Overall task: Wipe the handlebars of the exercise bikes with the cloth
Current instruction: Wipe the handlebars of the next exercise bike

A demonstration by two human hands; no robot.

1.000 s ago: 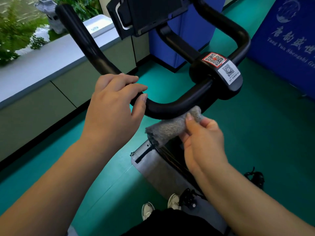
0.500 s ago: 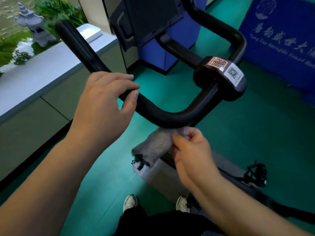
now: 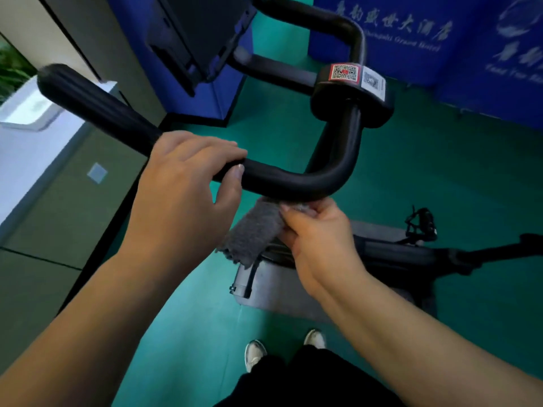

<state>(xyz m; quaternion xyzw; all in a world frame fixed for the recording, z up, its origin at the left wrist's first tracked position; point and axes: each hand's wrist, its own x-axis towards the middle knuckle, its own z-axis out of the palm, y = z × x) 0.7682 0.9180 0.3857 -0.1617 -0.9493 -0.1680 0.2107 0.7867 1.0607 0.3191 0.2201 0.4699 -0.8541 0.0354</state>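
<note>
Now the view has swung right and tipped further down than half a second ago: the garden and stone lantern have nearly gone from the left edge, and more of the blue banner (image 3: 458, 39) fills the top right. The handlebar (image 3: 293, 186) itself sits about where it was relative to the hands. The left hand (image 3: 188, 186) keeps its place on the near-left stretch of the bar, fingers curled over the top and thumb against the front. The right hand (image 3: 320, 233) has stayed under the bend, pinching the grey cloth (image 3: 255, 230) between thumb and fingers; the cloth's top edge touches the underside of the bar and the rest hangs down to the left, much as before.

Around this, the green floor (image 3: 440, 177) runs off to the right and toward the banner. The bike's grey housing (image 3: 279, 292) lies directly below the hands, with the dark frame (image 3: 396, 254) stretching right and a pedal with straps (image 3: 421, 224) just beyond it. A black console mount (image 3: 199, 39) stands above the left hand, in front of a blue panel. The clamp block (image 3: 352, 95), bearing QR stickers (image 3: 344, 72), closes off the bar's right end. Two pale shoes (image 3: 255, 352) show at the bottom.

Leftward, the bar is free from the left hand to its capped end, near the grey ledge (image 3: 29, 148). Rightward, the bend rises straight into the clamp, so little open bar remains there.
</note>
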